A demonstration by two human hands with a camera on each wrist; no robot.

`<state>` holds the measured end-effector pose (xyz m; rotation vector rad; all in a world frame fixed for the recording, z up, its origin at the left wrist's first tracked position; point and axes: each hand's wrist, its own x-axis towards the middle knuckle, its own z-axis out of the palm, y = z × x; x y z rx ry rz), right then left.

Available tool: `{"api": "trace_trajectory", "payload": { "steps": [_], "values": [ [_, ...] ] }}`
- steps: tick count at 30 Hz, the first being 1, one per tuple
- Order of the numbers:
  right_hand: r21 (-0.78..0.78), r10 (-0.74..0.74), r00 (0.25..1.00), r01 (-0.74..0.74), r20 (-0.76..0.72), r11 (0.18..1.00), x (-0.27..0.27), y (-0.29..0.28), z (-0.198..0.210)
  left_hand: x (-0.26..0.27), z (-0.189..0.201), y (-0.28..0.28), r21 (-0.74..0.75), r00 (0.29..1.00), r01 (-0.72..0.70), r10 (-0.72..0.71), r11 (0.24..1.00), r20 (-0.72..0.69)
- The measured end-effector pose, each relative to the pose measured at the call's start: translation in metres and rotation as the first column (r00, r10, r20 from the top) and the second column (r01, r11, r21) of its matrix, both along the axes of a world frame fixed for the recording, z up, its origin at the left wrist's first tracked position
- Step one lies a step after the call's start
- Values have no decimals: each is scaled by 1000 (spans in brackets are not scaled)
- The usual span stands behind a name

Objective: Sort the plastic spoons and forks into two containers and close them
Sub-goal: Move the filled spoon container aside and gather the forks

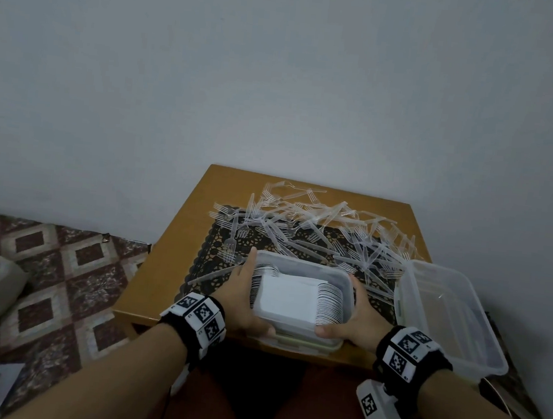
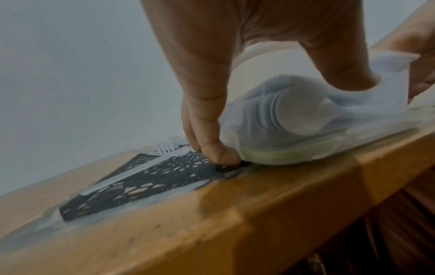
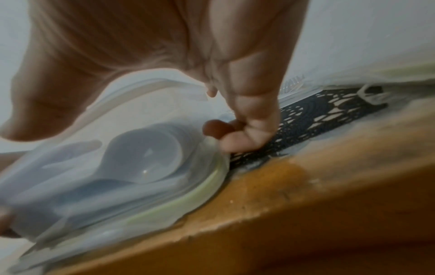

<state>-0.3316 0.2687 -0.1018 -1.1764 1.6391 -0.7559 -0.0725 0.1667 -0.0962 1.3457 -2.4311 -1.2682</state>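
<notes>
Person seated at a small wooden table (image 1: 171, 239). Both hands clasp one clear container (image 1: 303, 262) at the table's near edge. Left hand (image 1: 243, 294) wraps its left side, thumb on the near rim, fingers curled down the far-left corner to the base; right hand (image 1: 356, 315) mirrors this on the right side. Both grips are closed around the container walls, not loose.

Contents: white spoons (image 1: 327, 302) packed in nested rows, seen through the wall in the right wrist view as stacked bowls (image 3: 146, 158). A white sheet or packet (image 1: 283, 298) lies on top of them; what it is I cannot tell.

The container sits on a lid with a pale green seal (image 2: 289, 154). Judgement: the two-sided hold steadies a full box for lifting off that lid or shifting it.

Beyond the container, clear forks (image 1: 300, 225) lie scattered over a dark lace mat (image 1: 218, 237), unsorted. Just right of the container, a second container (image 1: 454, 314) stands open and looks empty, probably meant for the forks.

Judgement: spoons appear done; forks and both closures remain.
</notes>
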Motion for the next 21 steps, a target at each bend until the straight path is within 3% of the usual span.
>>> {"api": "trace_trajectory", "payload": {
  "steps": [7,11,16,21],
  "values": [
    [-124,-38,993,52,113,991,11,-6,8,13,3,-6,91,973,-29,49,995,-227],
    [-207,36,994,-14,105,978,28,-21,33,33,16,-12,108,924,-91,125,990,-362],
    [-207,102,994,-94,30,974,74,-63,56,83,38,-35,94,892,-238,256,967,-372],
    [-216,163,986,-156,16,964,136,-109,48,149,46,-50,84,856,-387,392,918,-336]
  ]
}}
